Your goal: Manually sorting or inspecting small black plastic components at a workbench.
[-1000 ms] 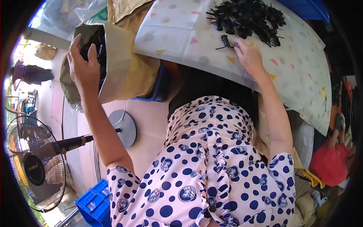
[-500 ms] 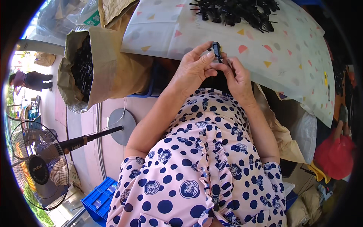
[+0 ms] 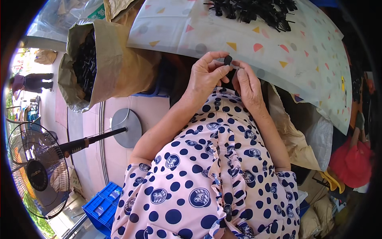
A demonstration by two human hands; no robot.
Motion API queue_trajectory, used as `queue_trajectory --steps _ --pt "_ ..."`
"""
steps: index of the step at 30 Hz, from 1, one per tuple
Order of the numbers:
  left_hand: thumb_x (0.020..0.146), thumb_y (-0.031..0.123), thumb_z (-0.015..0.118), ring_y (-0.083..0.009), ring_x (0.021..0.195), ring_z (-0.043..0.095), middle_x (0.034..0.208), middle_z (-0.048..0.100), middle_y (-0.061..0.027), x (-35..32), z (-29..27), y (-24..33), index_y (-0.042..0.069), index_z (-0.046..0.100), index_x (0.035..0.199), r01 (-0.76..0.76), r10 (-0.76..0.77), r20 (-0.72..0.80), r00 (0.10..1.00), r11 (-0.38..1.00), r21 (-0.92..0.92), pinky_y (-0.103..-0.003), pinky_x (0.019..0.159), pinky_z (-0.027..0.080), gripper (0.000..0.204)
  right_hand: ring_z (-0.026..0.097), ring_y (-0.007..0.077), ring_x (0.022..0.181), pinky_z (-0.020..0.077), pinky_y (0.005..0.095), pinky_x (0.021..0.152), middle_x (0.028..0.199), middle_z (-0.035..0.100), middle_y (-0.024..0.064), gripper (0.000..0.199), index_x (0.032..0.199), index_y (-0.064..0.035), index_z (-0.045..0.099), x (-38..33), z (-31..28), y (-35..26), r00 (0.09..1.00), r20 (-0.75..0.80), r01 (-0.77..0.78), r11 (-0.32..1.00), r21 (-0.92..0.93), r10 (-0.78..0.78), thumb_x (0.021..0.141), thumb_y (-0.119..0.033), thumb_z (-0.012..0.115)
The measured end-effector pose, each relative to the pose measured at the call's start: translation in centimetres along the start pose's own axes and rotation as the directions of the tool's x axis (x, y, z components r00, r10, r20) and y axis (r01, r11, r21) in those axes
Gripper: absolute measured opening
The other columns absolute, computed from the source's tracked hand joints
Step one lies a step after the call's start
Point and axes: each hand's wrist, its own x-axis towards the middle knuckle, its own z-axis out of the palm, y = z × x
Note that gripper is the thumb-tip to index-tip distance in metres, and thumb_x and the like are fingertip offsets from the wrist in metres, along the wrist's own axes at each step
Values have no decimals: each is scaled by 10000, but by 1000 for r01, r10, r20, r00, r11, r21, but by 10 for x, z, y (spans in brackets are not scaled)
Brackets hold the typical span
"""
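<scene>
Just off the near edge of the table, my left hand pinches a small black plastic part between thumb and fingers. Close beside it, my right hand has its fingers bent together, the fingertips almost at the part. Whether those fingers grip a piece of their own is hidden from this side. Beyond both hands, a heap of similar black parts with thin prongs lies on the table cover, which is pale with coloured triangles and dots.
A large paper sack full of black pieces stands to the left. A standing fan and a blue crate are at the lower left. Brown paper hangs under the table's right side. Another person is far left.
Both hands have come slightly nearer to me, and the black part has turned between the fingers. The whole view has shifted a little.
</scene>
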Motion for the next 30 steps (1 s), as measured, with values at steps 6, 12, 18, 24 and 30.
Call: queue_trajectory --steps 6,12,18,24,30 --pt "845 -20 622 -52 706 549 828 603 -17 -5 -4 -12 30 608 1135 -152 161 -36 986 970 190 -200 617 486 295 403 31 572 332 178 504 723 488 -31 336 1236 -28 495 9 12 -14 979 119 -180 972 149 163 1001 -254 412" --pt "834 -34 622 -52 740 551 856 618 -11 -7 -11 -21 14 620 1110 -241 266 -71 961 938 250 -211 652 494 280 389 20 564 318 166 494 724 489 -37 288 1199 -29 507 11 22 -18 969 136 -233 951 205 208 1003 -220 418" --pt "796 -42 618 -162 697 617 905 658 -93 -10 -13 -17 42 633 1063 -307 385 -38 922 788 533 -257 643 500 280 385 29 543 321 178 489 665 458 -43 233 1145 -26 532 13 31 -13 969 86 -243 955 168 232 992 -176 442" --pt "776 -44 608 -289 703 614 871 626 -132 -9 -11 -16 58 621 1037 -347 480 15 877 613 710 -299 645 504 281 384 33 533 325 191 484 638 440 -50 215 1126 -26 541 16 30 -6 958 79 -286 946 151 277 985 -164 454" --pt "873 -9 541 -154 680 624 901 651 -111 -5 -11 -13 48 498 1175 -228 258 -41 965 909 349 -247 592 491 311 372 18 512 287 178 450 683 471 -42 241 1140 -39 534 15 12 8 975 155 -193 959 208 162 986 -213 468"
